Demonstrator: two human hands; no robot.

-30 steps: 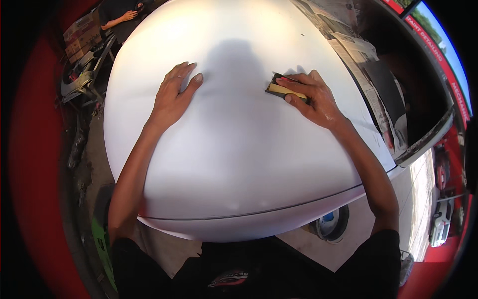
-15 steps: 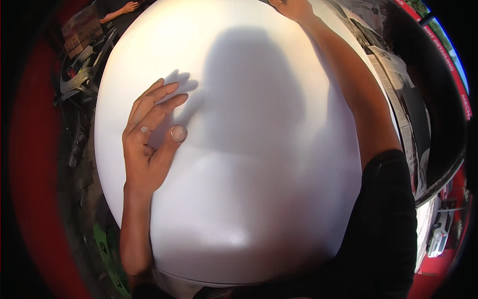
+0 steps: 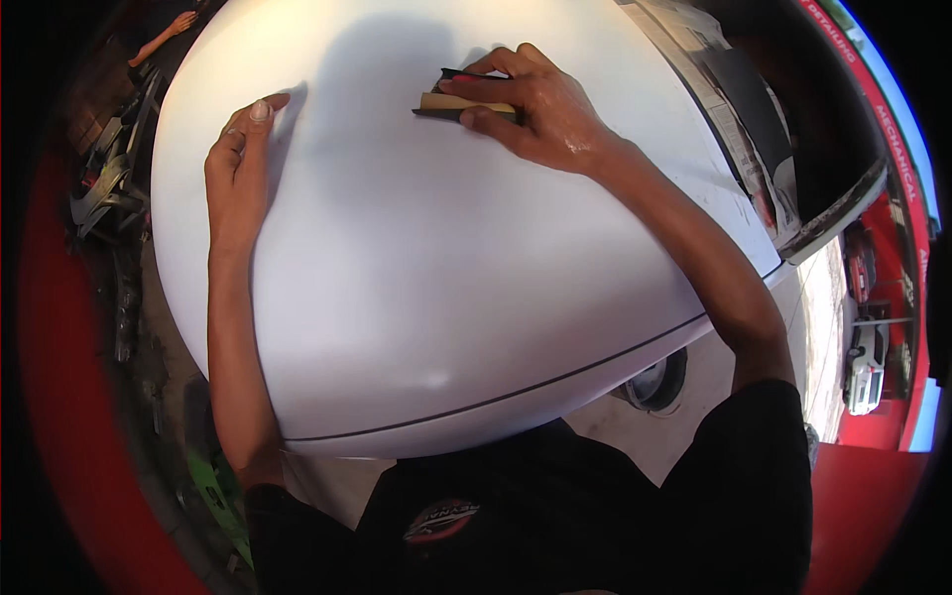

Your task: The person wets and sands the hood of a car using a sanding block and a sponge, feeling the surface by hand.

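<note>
In front of me lies the smooth white hood of a car, with a dark gap line along its front edge. On its upper middle my right hand grips a sanding block, tan with a dark folded sheet curling out at its edges and a bit of red showing. The block rests on the panel or just over it; which cannot be told. Pale wet residue marks the back of this hand. To the left, my left hand is loosely curled near the hood, thumb close to the index finger, with nothing visible in it.
Newspaper sheets cover the far right side beside a dark opening. Another person's arm shows at the far left, near dark metal parts. A round black object sits below the hood edge. A white vehicle stands at right.
My right hand has come back toward me from the far top edge, bringing the sanding block into view. My left hand has moved up and left, its spread fingers now curled. My view has shifted.
</note>
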